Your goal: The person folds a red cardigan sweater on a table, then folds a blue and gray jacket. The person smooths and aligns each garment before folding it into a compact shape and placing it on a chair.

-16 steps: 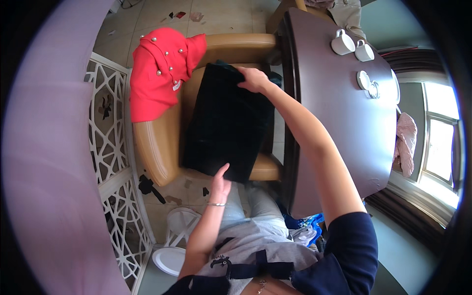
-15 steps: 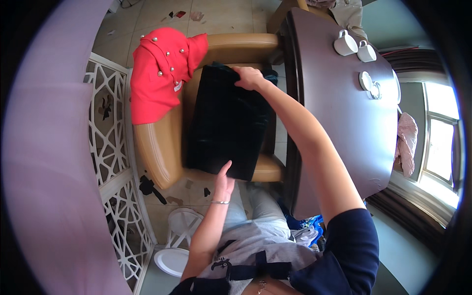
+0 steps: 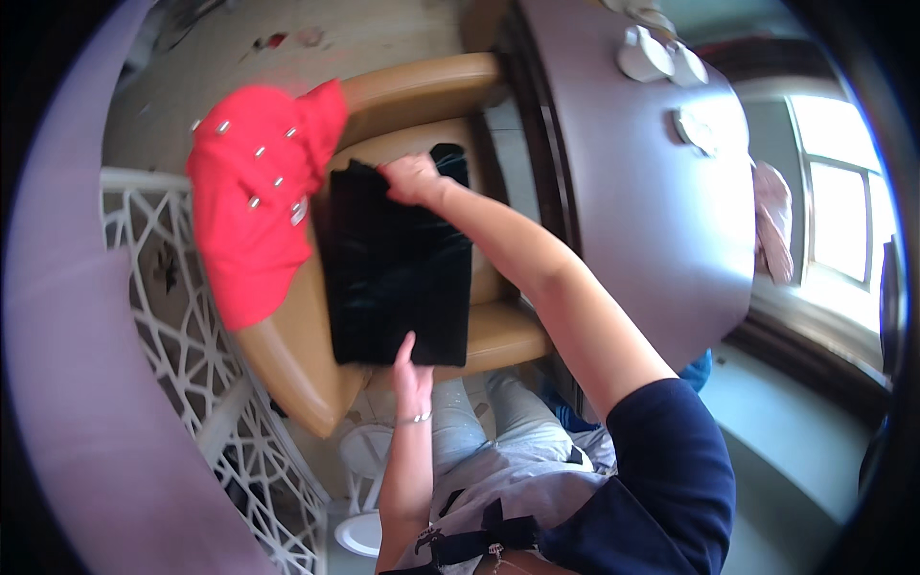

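A folded black velvety cloth (image 3: 398,273), maybe a garment, lies over the seat of a tan leather armchair (image 3: 436,72). At its near edge my left hand (image 3: 412,385) grips it, thumb on top and fingers hidden underneath. My right hand (image 3: 412,179) is closed on the far edge, where the cloth looks slightly bunched; that hand is a little blurred. Left of the cloth, a red garment (image 3: 251,206) with pearl-like buttons hangs over the chair's back.
A dark glossy table (image 3: 652,230) stands close on the right, bearing white cups (image 3: 644,56) and a small dish (image 3: 698,129). White lattice panels (image 3: 158,249) run along the left. A white round stool (image 3: 364,450) is below near my left forearm. Scraps lie on the floor.
The whole view has shifted and turned, with the chair, red garment and table now further left. Both hands keep their hold at the same edges of the black cloth.
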Demonstrator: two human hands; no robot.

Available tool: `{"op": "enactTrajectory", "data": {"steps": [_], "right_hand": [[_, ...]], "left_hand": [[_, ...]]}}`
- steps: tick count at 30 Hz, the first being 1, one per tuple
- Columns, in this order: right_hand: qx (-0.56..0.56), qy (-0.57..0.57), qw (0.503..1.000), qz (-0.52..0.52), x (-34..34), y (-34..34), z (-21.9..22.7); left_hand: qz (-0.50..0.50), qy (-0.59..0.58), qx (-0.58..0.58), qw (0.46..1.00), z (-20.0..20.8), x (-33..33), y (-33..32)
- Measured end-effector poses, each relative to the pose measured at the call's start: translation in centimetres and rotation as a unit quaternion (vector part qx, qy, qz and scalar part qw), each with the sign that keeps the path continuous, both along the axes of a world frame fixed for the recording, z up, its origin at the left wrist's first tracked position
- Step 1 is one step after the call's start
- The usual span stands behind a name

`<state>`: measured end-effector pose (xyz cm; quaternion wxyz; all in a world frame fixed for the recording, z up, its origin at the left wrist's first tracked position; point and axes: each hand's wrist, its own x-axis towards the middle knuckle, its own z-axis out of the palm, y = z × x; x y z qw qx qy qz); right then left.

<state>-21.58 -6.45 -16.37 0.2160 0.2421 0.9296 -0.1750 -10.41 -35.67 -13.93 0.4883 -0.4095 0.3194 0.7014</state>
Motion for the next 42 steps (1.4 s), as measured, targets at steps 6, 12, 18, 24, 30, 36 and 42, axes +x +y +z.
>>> {"op": "enactTrajectory", "data": {"steps": [6, 12, 18, 24, 30, 36, 42], "right_hand": [[0.051, 0.187, 0.978, -0.075, 11.6, -2.0, 14.2], [-0.010, 0.294, 0.861, -0.414, 28.4, -5.2, 18.1], [-0.010, 0.390, 0.709, -0.588, 38.1, -8.6, 17.4], [0.011, 0.409, 0.764, -0.499, 36.9, -6.7, 20.2], [-0.026, 0.186, 0.954, -0.233, 20.3, 0.3, 12.3], [-0.024, 0.026, 0.996, -0.084, 3.1, 0.4, -1.9], [0.079, 0.088, 0.991, -0.067, -4.0, -3.1, -8.1]], "left_hand": [[-0.091, 0.127, -0.033, 0.987, 7.5, -1.5, -5.2], [-0.269, 0.317, -0.025, 0.909, 9.0, -5.3, -2.5], [-0.382, 0.480, 0.062, 0.787, 11.8, -4.2, 5.7], [-0.332, 0.375, 0.073, 0.862, 8.7, -1.6, 3.6], [-0.149, 0.052, 0.081, 0.984, 1.4, 0.3, -3.5], [0.009, -0.056, -0.001, 0.998, -8.1, 1.1, 0.5], [0.022, -0.035, -0.133, 0.990, -14.8, 0.6, 2.4]]}}
